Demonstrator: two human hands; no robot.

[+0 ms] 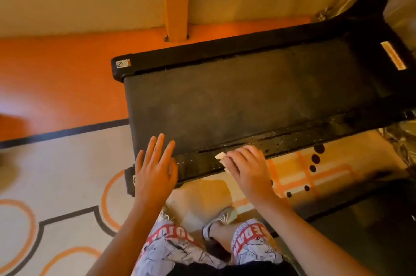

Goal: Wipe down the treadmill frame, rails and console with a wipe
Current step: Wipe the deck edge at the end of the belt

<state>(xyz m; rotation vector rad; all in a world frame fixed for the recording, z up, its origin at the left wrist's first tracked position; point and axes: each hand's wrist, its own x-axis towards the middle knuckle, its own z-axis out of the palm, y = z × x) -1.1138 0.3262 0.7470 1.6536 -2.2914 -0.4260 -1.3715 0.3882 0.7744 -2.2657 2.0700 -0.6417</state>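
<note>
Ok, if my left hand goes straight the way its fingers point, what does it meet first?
Most likely the treadmill belt; the open left hand points its fingers over the near edge. Height above it is unclear.

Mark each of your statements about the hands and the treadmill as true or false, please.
1. The right hand holds a wipe at the near side rail. True.
2. The left hand grips a second wipe. False: its fingers are straight and spread, and it holds nothing.
3. The belt is dark and bare. True.
4. The floor is plain grey. False: it is orange and cream, with dark lines.
</note>
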